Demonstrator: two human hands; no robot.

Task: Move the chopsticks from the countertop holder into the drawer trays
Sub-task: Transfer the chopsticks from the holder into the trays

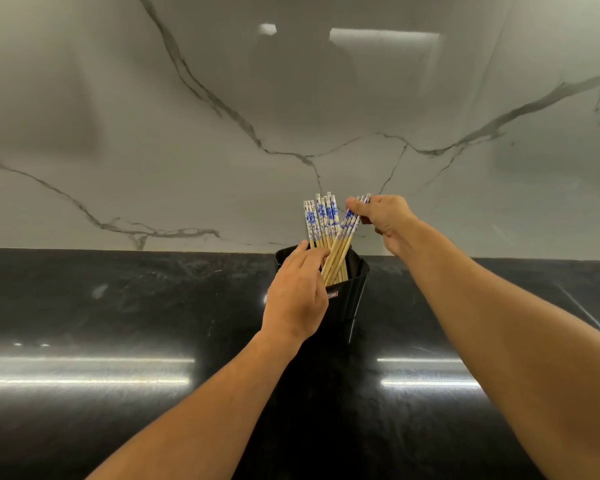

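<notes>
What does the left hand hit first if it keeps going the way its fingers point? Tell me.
Likely the upright chopsticks in the black holder: the left hand rests at the rim, fingertips already among the bamboo shafts. Depth is unclear; the tilted bundle may come first.

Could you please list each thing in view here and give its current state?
Holder: upright on the countertop.
Upright chopsticks: standing in the holder.
Tilted chopsticks: pinched by the right hand, tips inside the holder.
Left hand: resting on the holder's rim.
</notes>
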